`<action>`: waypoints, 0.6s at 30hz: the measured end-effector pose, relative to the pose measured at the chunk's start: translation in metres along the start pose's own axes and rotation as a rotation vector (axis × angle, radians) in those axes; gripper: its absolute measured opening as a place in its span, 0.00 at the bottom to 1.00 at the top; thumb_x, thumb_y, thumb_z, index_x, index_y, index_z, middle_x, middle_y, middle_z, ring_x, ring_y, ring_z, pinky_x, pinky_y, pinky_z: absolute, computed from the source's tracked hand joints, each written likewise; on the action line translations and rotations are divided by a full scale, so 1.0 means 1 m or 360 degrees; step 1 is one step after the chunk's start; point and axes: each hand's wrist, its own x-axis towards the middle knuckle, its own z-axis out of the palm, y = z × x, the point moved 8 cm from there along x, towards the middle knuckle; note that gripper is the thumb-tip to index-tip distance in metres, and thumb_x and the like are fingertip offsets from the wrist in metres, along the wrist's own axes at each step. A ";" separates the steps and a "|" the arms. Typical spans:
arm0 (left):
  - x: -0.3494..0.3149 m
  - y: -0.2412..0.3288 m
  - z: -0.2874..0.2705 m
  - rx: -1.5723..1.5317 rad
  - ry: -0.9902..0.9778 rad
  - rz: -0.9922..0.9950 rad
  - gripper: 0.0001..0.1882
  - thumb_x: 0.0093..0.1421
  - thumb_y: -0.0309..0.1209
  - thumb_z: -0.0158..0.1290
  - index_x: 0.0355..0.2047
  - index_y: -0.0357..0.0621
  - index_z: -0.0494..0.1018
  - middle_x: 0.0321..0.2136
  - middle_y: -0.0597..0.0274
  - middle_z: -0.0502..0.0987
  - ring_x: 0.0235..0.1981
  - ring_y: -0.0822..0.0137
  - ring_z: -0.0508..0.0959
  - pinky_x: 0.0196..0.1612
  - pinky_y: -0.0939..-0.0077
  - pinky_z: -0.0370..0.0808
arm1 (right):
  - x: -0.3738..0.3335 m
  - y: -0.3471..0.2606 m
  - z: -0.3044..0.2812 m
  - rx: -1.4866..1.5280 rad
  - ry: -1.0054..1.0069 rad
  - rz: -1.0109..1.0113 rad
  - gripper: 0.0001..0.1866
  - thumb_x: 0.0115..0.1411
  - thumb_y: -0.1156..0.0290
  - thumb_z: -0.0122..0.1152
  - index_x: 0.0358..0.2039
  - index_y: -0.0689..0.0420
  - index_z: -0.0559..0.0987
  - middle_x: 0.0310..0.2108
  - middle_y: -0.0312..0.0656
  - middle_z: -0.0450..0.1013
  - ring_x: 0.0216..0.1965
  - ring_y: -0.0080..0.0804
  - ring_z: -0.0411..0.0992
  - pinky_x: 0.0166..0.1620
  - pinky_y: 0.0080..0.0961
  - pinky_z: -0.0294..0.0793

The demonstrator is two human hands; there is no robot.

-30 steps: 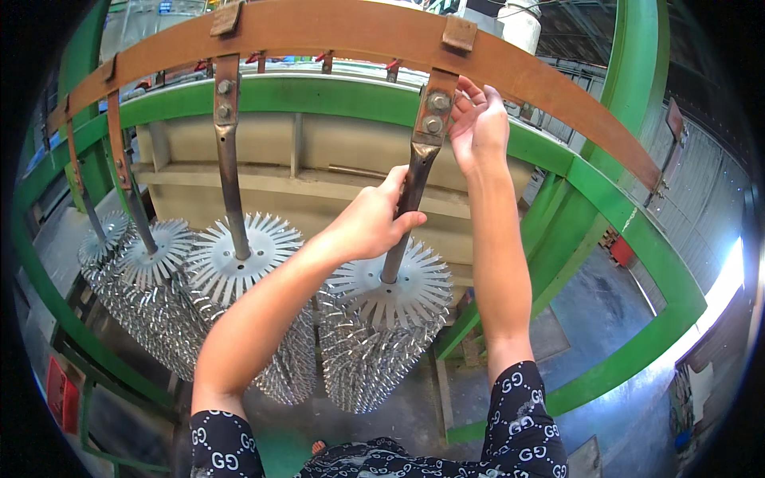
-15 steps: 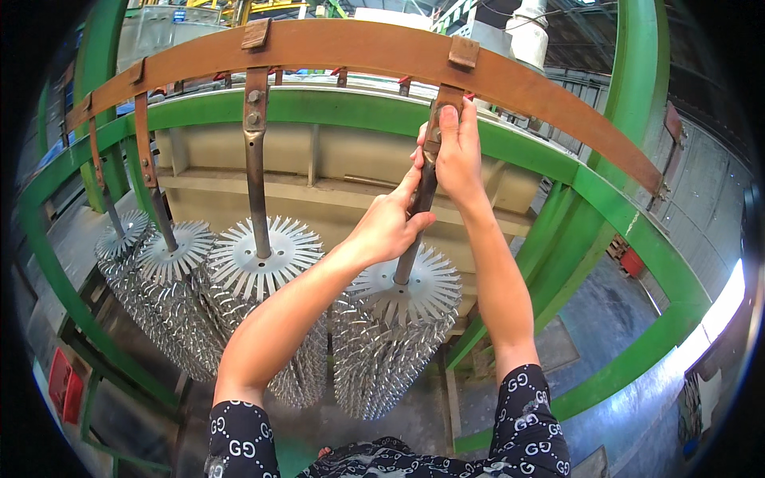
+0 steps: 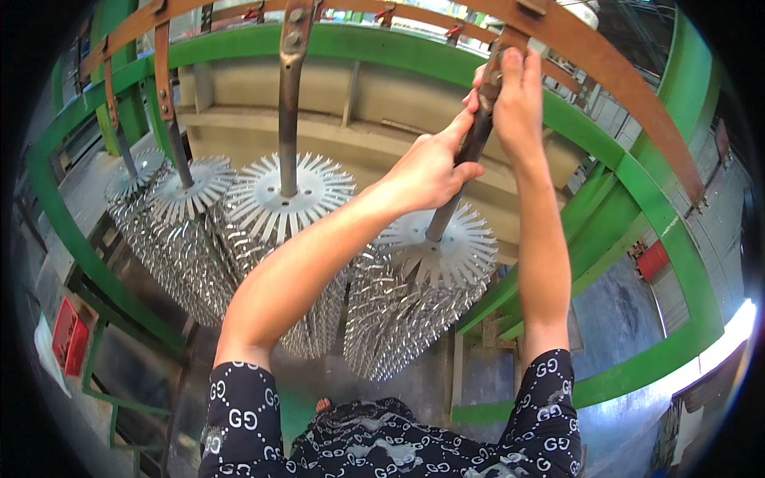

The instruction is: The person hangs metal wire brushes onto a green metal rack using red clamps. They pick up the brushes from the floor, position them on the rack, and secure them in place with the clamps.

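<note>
Nearest are the two patterned short sleeves (image 3: 247,410), and from them both bare forearms reach up and away. The left hand (image 3: 422,169) is still wrapped around the dark metal rod (image 3: 476,137), its thumb on the near right side of the rod, the other fingers closed over the left side. A little farther and higher, the right hand (image 3: 516,107) shows the change: one second ago it is open beside the bolted bracket (image 3: 511,37), and now it is clamped on this bracket, with the thumb laid over its near face. Some fingertips show at the left edge; they probably belong to the right hand, but I cannot tell surely. This means, in my judgement, that the hanger is now controlled at two places, so it should turn less freely.

The rod therefore passes inside the left fingers, and its upper end lies between the right thumb and fingers. Below the hands, the rod goes into a toothed metal disc (image 3: 460,243) above a bundle of toothed strips (image 3: 406,319). To the left stand three similar discs, the closest being a larger-looking disc (image 3: 259,191). Farther, the bracket meets a curved brown rail (image 3: 635,84); behind are the green frame (image 3: 374,49) and a beige panel (image 3: 398,92).
</note>
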 end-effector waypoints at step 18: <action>0.002 -0.007 -0.001 0.0058 -0.0115 0.0002 0.46 0.59 0.37 0.60 0.70 0.46 0.44 0.33 0.49 0.81 0.34 0.58 0.82 0.42 0.66 0.76 | -0.005 -0.008 -0.004 -0.0100 -0.0113 -0.0080 0.17 0.71 0.57 0.44 0.44 0.61 0.68 0.30 0.43 0.74 0.23 0.28 0.73 0.34 0.29 0.78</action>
